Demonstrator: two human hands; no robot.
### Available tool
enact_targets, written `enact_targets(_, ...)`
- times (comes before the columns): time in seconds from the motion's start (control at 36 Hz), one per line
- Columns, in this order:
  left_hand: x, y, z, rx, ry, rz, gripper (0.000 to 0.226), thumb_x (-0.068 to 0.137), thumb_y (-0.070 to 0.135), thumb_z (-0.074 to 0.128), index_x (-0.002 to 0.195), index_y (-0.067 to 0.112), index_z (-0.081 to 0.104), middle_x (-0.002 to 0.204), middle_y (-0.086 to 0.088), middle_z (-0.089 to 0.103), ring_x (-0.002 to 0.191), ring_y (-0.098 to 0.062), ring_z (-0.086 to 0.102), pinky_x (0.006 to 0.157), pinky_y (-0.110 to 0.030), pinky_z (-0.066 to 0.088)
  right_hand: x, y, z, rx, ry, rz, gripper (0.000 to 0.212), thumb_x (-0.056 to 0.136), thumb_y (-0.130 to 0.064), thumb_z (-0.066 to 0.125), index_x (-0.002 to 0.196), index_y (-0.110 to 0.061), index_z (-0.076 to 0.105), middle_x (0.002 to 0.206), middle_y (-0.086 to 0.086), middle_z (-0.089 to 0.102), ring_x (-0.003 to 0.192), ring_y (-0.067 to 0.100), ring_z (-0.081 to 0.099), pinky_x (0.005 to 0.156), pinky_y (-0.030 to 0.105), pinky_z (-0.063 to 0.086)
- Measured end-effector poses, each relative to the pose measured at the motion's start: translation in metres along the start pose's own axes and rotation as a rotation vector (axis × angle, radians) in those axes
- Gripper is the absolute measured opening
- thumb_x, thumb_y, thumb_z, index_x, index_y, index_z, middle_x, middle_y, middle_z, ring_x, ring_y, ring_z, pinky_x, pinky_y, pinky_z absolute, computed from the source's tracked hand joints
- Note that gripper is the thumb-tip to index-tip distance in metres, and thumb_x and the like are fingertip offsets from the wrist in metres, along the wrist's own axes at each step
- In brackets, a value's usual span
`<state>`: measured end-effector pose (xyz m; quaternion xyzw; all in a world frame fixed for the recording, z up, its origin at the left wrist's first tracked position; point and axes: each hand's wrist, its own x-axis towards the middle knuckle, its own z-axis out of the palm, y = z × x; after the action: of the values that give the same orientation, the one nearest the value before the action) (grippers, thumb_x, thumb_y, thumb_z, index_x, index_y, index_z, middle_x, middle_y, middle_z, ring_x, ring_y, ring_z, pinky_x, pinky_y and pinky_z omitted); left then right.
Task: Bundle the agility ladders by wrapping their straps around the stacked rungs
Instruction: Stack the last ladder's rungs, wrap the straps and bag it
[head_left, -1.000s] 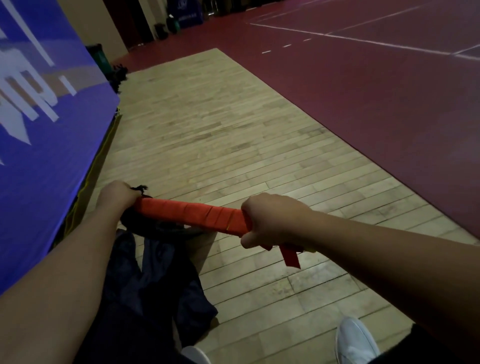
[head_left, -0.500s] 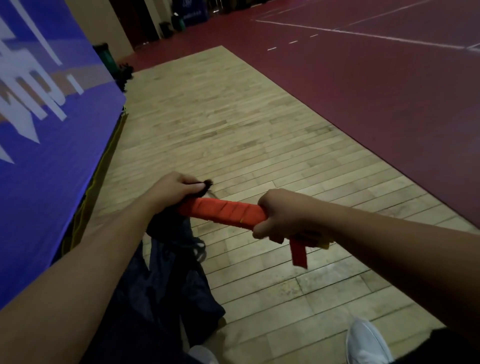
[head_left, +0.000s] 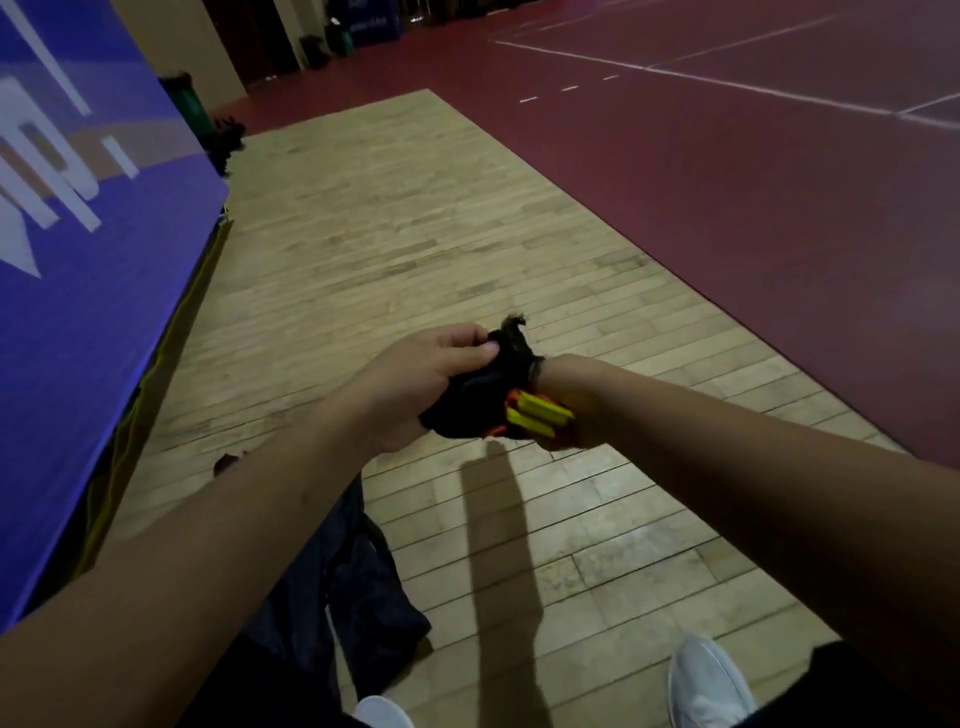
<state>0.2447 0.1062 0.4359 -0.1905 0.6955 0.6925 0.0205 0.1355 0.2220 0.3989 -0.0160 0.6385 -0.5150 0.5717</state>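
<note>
The ladder bundle now points end-on at me, so I see the yellow rung ends with a little orange wrap around them. My right hand grips the bundle from the right side, mostly hidden behind it. My left hand holds black fabric against the bundle's left side, thumb pinching the frayed top edge. How much of the bundle the fabric covers is hidden.
A dark bag or cloth hangs below my left forearm toward the wooden floor. A blue padded mat stands at the left. My white shoes show at the bottom. Red court floor lies to the right.
The bundle has turned from lying crosswise to pointing end-on at me. My hands have come close together, and the left hand has pulled the black fabric up along the bundle.
</note>
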Motion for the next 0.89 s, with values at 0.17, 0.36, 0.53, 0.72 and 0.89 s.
enact_targets(0.17, 0.010, 0.015, -0.019, -0.068, 0.307, 0.236, 0.013, 0.099, 0.011, 0.057, 0.090, 0.013, 0.067, 0.085, -0.007, 0.067, 0.077, -0.019, 0.067, 0.062, -0.029, 0.058, -0.018, -0.028, -0.004, -0.102, 0.180, -0.289, 0.025, 0.102, -0.002, 0.043, 0.084, 0.003, 0.060, 0.057, 0.016, 0.063, 0.041, 0.020, 0.063, 0.040, 0.028, 0.053)
enact_targets(0.36, 0.025, 0.009, -0.055, 0.432, 0.626, 0.334, 0.021, 0.099, 0.013, 0.057, 0.090, 0.024, 0.072, 0.077, 0.001, 0.070, 0.065, -0.010, 0.067, 0.054, -0.025, 0.050, -0.026, -0.034, -0.022, -0.604, 0.397, -0.538, 0.026, 0.098, -0.008, 0.061, 0.092, 0.015, 0.070, 0.065, 0.018, 0.067, 0.046, 0.018, 0.062, 0.042, 0.023, 0.048)
enact_targets(0.53, 0.018, 0.001, -0.082, 0.398, 0.498, 0.153, 0.040, 0.097, -0.012, 0.041, 0.086, 0.012, 0.071, 0.088, -0.012, 0.068, 0.080, -0.023, 0.068, 0.068, -0.030, 0.056, -0.010, -0.014, -0.006, -0.531, 0.318, -0.577, 0.024, 0.102, -0.018, 0.055, 0.087, -0.002, 0.065, 0.082, 0.011, 0.063, 0.056, 0.023, 0.065, 0.048, 0.029, 0.054)
enact_targets(0.72, 0.019, -0.032, -0.129, 0.236, 0.532, 0.010, 0.025, 0.098, -0.013, 0.046, 0.094, 0.001, 0.067, 0.096, -0.014, 0.064, 0.097, -0.025, 0.063, 0.064, -0.018, 0.058, 0.050, 0.019, 0.037, -0.028, 0.110, -0.431, 0.023, 0.103, -0.008, 0.050, 0.082, -0.001, 0.057, 0.092, 0.018, 0.057, 0.082, 0.030, 0.066, 0.082, 0.048, 0.061)
enact_targets(0.89, 0.037, -0.068, -0.178, -0.086, 0.615, -0.054, 0.025, 0.097, -0.017, 0.041, 0.106, -0.007, 0.062, 0.103, -0.018, 0.062, 0.115, -0.034, 0.060, 0.077, -0.028, 0.058, 0.111, 0.016, 0.089, -0.006, 0.080, -0.463, 0.016, 0.098, -0.003, 0.053, 0.084, -0.006, 0.058, 0.087, 0.013, 0.061, 0.083, 0.027, 0.066, 0.083, 0.041, 0.061)
